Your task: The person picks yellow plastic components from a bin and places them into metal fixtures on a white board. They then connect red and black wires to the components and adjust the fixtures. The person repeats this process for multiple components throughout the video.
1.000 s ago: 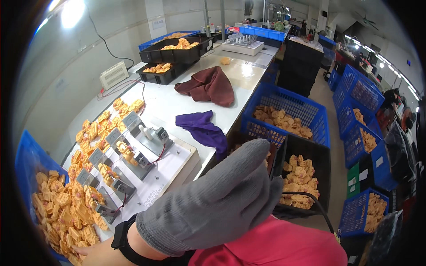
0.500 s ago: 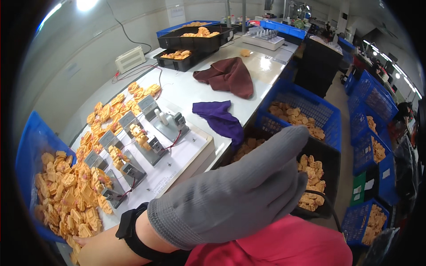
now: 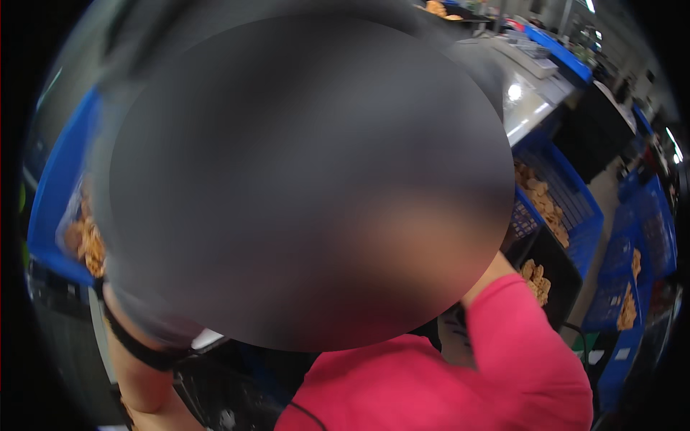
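1. Both hands' fingers were obscured by blur; their state could not be determined.
2. Orange pieces (image 3: 90, 248) lay in a blue basket (image 3: 59, 188), near the black wrist strap (image 3: 133, 348).
3. Contact with the fingers could not be confirmed.

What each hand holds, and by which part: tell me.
It cannot be told: a dark blur hides both hands' fingers. The bare left forearm with its black wrist strap and the pink-sleeved right arm show.
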Available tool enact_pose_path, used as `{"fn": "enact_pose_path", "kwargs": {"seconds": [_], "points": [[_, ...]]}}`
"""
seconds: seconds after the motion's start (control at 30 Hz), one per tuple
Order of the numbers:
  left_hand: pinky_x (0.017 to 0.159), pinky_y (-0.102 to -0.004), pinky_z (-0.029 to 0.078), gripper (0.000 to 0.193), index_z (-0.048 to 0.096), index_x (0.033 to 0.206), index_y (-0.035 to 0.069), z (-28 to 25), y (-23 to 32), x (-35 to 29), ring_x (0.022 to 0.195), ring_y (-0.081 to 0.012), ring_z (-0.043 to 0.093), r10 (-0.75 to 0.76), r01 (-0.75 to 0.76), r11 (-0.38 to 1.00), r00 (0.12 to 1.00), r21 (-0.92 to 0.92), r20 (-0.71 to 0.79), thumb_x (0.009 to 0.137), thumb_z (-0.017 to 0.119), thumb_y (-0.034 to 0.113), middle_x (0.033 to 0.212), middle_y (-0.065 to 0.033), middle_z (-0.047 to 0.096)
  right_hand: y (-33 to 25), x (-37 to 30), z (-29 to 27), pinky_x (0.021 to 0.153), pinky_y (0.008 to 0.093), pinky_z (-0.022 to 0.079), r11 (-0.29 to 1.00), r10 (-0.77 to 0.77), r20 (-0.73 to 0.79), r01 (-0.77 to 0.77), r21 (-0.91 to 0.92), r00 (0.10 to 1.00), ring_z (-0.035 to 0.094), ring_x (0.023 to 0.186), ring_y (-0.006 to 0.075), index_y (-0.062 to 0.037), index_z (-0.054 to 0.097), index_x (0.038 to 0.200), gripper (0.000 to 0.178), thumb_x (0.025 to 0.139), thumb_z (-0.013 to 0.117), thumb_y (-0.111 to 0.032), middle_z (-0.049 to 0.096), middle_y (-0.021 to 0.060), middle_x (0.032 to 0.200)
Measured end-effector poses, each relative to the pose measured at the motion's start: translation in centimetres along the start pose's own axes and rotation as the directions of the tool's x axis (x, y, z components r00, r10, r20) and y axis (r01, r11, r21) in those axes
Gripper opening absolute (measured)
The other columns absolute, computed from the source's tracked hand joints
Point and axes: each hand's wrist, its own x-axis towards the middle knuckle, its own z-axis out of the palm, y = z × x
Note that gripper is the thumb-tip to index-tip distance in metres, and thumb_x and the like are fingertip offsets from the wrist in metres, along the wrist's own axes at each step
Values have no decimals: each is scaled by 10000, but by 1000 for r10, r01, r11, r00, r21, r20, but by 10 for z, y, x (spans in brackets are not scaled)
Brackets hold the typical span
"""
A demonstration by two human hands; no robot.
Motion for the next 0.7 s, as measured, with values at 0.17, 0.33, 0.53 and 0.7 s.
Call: {"fn": "enact_pose_path", "kwargs": {"seconds": [0.17, 0.33, 0.53, 0.7], "points": [[1124, -388, 389, 395, 532, 1372, 3, -68, -36, -136, 1291, -268, 534, -579, 576, 813, 815, -87, -15, 980, 541, 43, 1357, -165, 578, -34, -57, -55, 699, 233, 473, 863, -407, -41, 370, -344, 913, 544, 746, 69, -44, 620, 1095, 266, 1026, 532, -285, 577, 1, 870], [1092, -333, 407, 399, 495, 1388, -16, -51, 43, -241, 1228, -201, 565, -993, 912, 107, 78, -395, -90, 992, 521, 13, 1301, -132, 610, -19, -91, -109, 721, 251, 474, 392, -742, -75, 341, -854, 666, 572, 772, 103, -10, 625, 1033, 120, 975, 608, -113, 613, 30, 906], [1041, -322, 441, 378, 516, 1373, -5, -10, 87, -299, 1136, -167, 587, -956, 838, -294, -263, -459, 131, 1001, 525, 60, 1200, -94, 623, -6, -90, -125, 782, 349, 454, -86, -722, 162, 145, -986, 673, 608, 858, 248, -35, 667, 978, 102, 877, 679, -43, 634, 85, 914], [985, -290, 446, 355, 541, 1343, -6, -4, 89, -310, 1062, -142, 582, -916, 813, -399, -335, -424, 220, 991, 528, 41, 1146, -73, 622, -1, -70, -126, 802, 369, 441, -133, -626, 222, 179, -975, 747, 600, 876, 264, -50, 684, 978, 138, 842, 710, -49, 634, 73, 885]]}}
